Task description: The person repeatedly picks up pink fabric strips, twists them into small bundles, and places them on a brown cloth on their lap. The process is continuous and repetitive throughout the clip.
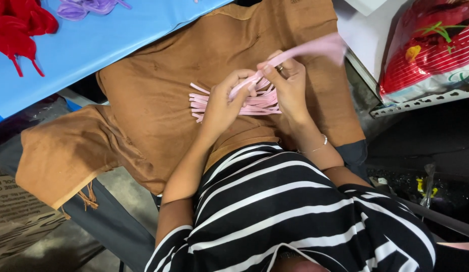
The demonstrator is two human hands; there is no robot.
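At frame centre, left hand (222,103) and right hand (290,83) pinched thin pink foam strips (254,103) closed over brown cloth (159,100), mid-gathering; firmer bunching seemed required.

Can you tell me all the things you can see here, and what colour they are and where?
pink strips: a bunch, pink, on the brown cloth
brown cloth: one, tan-brown, over the lap
blue sheet: one, light blue, top left
red pieces: a pile, red, on the blue sheet
purple pieces: a few, lilac, top edge
red bag: one, red, top right
left hand: holding strips
right hand: pinching one long strip; thin bracelet on the wrist
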